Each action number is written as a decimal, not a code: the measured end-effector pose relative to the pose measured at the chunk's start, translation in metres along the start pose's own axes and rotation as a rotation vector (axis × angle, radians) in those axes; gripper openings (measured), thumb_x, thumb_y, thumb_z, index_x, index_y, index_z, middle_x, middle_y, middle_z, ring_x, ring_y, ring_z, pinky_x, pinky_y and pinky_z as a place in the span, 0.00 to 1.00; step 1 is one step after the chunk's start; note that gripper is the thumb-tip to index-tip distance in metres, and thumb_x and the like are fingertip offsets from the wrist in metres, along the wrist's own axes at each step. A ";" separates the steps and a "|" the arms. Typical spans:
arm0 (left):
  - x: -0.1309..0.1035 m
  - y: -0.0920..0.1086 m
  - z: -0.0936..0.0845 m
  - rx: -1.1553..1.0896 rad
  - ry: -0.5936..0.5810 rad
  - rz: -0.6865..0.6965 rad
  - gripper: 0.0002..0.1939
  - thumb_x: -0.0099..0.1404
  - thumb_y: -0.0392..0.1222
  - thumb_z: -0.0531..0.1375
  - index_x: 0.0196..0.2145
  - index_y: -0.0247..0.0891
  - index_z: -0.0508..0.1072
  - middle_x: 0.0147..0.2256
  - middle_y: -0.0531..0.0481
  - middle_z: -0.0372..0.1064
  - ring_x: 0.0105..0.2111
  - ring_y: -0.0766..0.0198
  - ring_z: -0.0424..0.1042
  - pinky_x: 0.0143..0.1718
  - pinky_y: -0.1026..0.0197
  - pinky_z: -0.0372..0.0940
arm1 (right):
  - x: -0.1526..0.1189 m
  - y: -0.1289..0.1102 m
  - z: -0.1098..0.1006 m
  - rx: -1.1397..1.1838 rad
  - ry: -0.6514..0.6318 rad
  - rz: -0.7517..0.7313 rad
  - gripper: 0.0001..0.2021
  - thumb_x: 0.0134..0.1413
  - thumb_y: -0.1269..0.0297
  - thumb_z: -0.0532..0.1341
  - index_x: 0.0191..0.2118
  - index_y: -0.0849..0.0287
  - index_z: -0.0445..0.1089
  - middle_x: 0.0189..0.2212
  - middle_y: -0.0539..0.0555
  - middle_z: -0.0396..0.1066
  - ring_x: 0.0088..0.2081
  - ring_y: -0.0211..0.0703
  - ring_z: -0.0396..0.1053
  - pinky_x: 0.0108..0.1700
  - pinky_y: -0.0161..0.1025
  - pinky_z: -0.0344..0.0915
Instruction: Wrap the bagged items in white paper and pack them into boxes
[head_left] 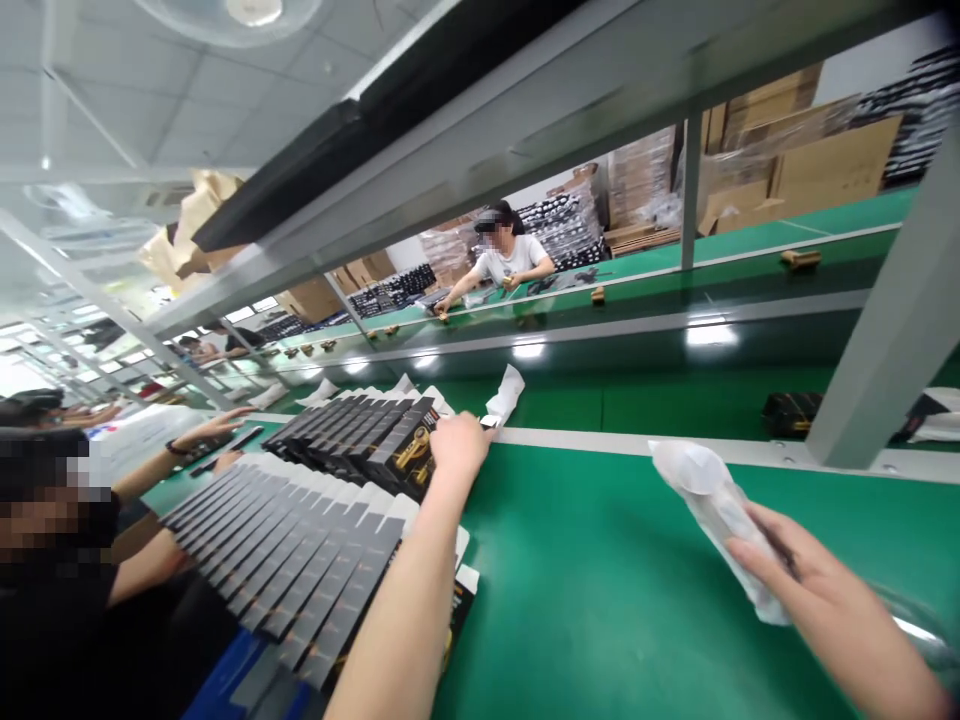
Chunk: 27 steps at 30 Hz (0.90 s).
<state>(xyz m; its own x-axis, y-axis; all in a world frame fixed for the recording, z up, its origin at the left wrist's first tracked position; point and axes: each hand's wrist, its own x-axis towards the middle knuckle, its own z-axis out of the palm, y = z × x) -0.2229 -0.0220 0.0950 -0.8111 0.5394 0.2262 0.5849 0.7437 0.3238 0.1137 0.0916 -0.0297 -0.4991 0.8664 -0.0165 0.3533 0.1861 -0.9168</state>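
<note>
Left hand [459, 447] resting on top flat black box [409, 452] of fanned stack, fingers curled over its far end; right hand [806, 580] grasping white plastic pouch [716, 510] above green tabletop [600, 560].

Black cartons [352, 440] with gold print, white pouch [716, 510], green table [600, 560].

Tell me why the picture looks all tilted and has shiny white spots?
Head view: the whole scene leans and the frame post and shelf bend outward, a wide-lens stretch; the white spots are ceiling-light glare on the belt; the right hand and its bag look slightly smeared; the left hand on the boxes is sharper.
</note>
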 end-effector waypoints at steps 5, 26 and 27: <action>0.008 -0.027 0.005 0.167 -0.063 -0.003 0.14 0.47 0.42 0.68 0.22 0.36 0.66 0.31 0.42 0.68 0.45 0.41 0.67 0.46 0.46 0.60 | 0.003 0.000 0.003 0.078 -0.019 0.050 0.27 0.51 0.40 0.54 0.53 0.48 0.64 0.51 0.49 0.69 0.50 0.50 0.68 0.44 0.37 0.68; -0.119 0.015 0.049 0.266 -0.372 0.200 0.41 0.57 0.53 0.60 0.61 0.29 0.52 0.48 0.36 0.66 0.44 0.47 0.67 0.42 0.55 0.62 | -0.028 -0.001 -0.036 -0.041 -0.202 0.093 0.29 0.48 0.41 0.57 0.53 0.50 0.68 0.55 0.53 0.66 0.55 0.60 0.63 0.49 0.44 0.68; -0.120 0.016 0.049 0.271 -0.362 0.189 0.40 0.58 0.53 0.60 0.61 0.29 0.51 0.47 0.36 0.65 0.44 0.47 0.68 0.40 0.56 0.63 | -0.029 0.000 -0.036 -0.026 -0.203 0.089 0.28 0.48 0.42 0.58 0.52 0.51 0.69 0.55 0.53 0.66 0.55 0.61 0.62 0.50 0.45 0.67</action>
<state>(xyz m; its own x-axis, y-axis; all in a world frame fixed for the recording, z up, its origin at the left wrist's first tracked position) -0.1159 -0.0551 0.0284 -0.6640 0.7421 -0.0918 0.7415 0.6693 0.0466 0.1569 0.0829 -0.0146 -0.6134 0.7691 -0.1792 0.4220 0.1275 -0.8976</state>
